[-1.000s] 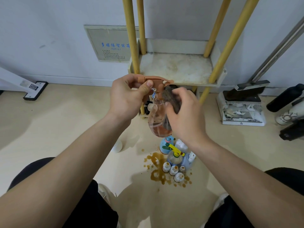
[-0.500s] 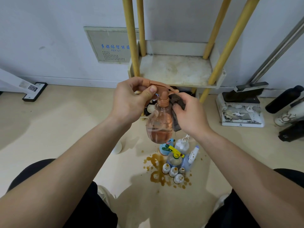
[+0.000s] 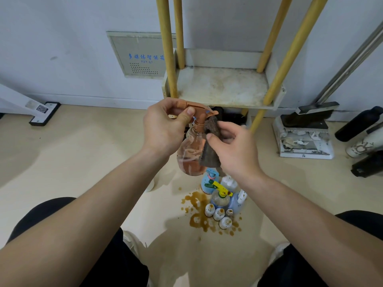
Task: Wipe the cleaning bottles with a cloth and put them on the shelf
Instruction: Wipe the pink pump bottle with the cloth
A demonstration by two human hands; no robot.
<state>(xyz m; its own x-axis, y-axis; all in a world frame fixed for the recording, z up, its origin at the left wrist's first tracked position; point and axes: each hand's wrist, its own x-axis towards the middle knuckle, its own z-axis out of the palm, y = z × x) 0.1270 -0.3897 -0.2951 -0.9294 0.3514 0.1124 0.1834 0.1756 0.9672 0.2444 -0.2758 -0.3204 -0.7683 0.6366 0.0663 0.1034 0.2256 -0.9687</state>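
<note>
Looking down at my bare hands, I see the right hand [image 3: 234, 150] has come off the side of the spray bottle [image 3: 189, 156], which its palm wrapped a second ago, and now holds the dark, coarse-knit cloth [image 3: 209, 155] near the neck. The bottle is clear, pear-shaped plastic with pinkish liquid low inside, hanging upright in the air just before the stained white shelf [image 3: 223, 85]. The fingers of my left hand [image 3: 163, 129] are clamped round the orange trigger head [image 3: 200, 110], while the right fingers pinch the cloth.

even indoor light, soft floor shadows, wide-angle bending at edges.
</note>
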